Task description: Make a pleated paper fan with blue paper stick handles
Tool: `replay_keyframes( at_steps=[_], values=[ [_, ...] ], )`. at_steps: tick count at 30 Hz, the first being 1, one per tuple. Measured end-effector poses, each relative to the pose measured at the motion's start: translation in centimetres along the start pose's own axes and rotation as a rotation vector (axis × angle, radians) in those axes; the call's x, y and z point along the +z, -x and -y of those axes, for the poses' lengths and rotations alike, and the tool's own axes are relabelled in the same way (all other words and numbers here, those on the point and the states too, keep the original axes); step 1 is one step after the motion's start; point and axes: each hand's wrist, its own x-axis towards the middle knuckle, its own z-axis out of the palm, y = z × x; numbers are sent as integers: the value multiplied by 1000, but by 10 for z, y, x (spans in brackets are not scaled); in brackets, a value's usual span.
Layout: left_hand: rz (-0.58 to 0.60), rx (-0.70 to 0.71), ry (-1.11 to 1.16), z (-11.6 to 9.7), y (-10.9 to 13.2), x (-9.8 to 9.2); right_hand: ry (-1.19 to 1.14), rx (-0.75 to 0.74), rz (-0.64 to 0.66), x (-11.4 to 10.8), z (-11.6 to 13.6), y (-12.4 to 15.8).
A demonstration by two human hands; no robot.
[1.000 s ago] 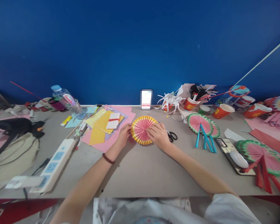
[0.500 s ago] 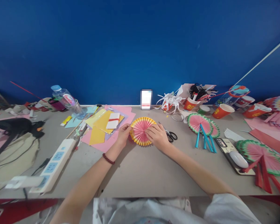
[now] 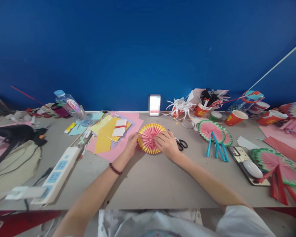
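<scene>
Between my hands is a round pleated paper fan (image 3: pixel 149 140), pink in the middle with a yellow scalloped rim, held just over the table. My left hand (image 3: pixel 133 143) pinches its left edge. My right hand (image 3: pixel 167 143) is closed over its right side, fingers lying on the pleats near the centre; what the fingertips cover is hidden. Black-handled scissors (image 3: pixel 181 144) lie right behind my right hand, their blades partly covered by it. Pink and yellow paper sheets (image 3: pixel 103 142) lie left of my left hand.
A power strip (image 3: pixel 58 174) with cords sits at left, below a tilted plastic bottle (image 3: pixel 70 103). To the right lie finished-looking green-edged fans (image 3: pixel 212 131), a phone (image 3: pixel 239 161) with a white mouse (image 3: pixel 252 168) on it, and orange paper cups (image 3: pixel 236 118). A blue wall (image 3: pixel 148 49) stands behind.
The fan and both hands have shifted very slightly to the right. Both hands keep their hold on it; nothing else has visibly moved.
</scene>
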Motion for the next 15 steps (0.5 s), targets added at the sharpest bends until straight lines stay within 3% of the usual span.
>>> replay_keyframes(
  at_steps=[15],
  values=[
    [-117, 80, -157, 4, 3, 1, 22, -22, 32, -1, 3, 0]
  ],
)
